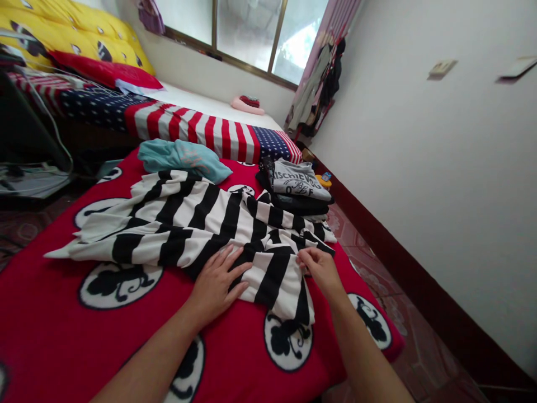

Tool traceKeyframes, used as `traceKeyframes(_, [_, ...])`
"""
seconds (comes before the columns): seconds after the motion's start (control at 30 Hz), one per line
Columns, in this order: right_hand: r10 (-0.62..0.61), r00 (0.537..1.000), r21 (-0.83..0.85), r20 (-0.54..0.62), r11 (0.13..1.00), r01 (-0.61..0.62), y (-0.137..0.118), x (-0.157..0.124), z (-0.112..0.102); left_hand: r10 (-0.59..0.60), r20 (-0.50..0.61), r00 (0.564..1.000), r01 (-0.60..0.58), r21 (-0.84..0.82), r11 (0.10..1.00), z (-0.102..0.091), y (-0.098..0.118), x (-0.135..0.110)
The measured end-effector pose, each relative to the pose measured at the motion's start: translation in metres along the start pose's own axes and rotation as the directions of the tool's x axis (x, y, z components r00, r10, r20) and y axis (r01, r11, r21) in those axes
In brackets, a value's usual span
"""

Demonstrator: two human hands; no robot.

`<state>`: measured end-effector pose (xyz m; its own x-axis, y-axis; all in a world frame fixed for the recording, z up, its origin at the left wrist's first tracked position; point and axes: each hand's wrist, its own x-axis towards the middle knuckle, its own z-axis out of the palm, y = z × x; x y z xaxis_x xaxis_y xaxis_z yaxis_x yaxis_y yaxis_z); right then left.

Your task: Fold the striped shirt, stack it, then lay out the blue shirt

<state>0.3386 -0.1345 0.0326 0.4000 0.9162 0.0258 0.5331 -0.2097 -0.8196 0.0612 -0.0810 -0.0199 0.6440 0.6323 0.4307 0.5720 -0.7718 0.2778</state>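
Note:
A black-and-white striped garment (201, 224) lies spread out on a red bed cover (84, 330) printed with white-and-black oval motifs. My left hand (216, 285) presses flat on the striped cloth near its lower edge, with the fingers apart. My right hand (319, 270) pinches a fold of the same garment at its right side between thumb and fingers. Part of the garment's shape is hidden by its folds, so I cannot tell what kind of garment it is.
A stack of folded clothes (293, 187) with a grey printed shirt on top stands beyond the garment. A crumpled teal cloth (181, 159) lies at the far side. Behind them is a bed with a flag-pattern cover (193, 129). A white wall and tiled floor run along the right.

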Motion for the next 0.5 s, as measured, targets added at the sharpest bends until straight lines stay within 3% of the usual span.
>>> traceKeyframes(0.13, [0.018,0.999,-0.168,0.036,0.986,-0.012,-0.012,0.029,0.025,0.006,0.008,1.000,-0.006,-0.036,0.999,-0.003,0.000,-0.001])
traceKeyframes(0.27, [-0.044,0.991,-0.284,0.124,0.956,0.078,-0.022,0.036,0.032,-0.006,0.009,1.000,0.006,-0.089,0.996,-0.005,0.001,-0.001])
traceKeyframes(0.3, [-0.085,0.992,-0.303,0.098,0.947,0.111,-0.024,0.035,0.032,-0.012,0.009,1.000,0.013,-0.102,0.995,-0.005,0.001,-0.002])
traceKeyframes(0.37, [-0.160,0.984,-0.362,-0.074,0.924,0.123,-0.022,0.032,0.033,-0.026,0.012,1.000,0.027,-0.132,0.991,-0.005,0.001,-0.002])
traceKeyframes(0.43, [-0.172,0.954,-0.465,-0.248,0.884,0.038,-0.017,0.030,0.033,-0.038,0.014,0.999,0.040,-0.165,0.986,-0.005,0.002,-0.001])
traceKeyframes(0.5, [-0.126,0.954,-0.576,-0.271,0.815,-0.056,-0.013,0.028,0.035,-0.044,0.016,0.999,0.046,-0.196,0.980,-0.005,0.004,-0.001])
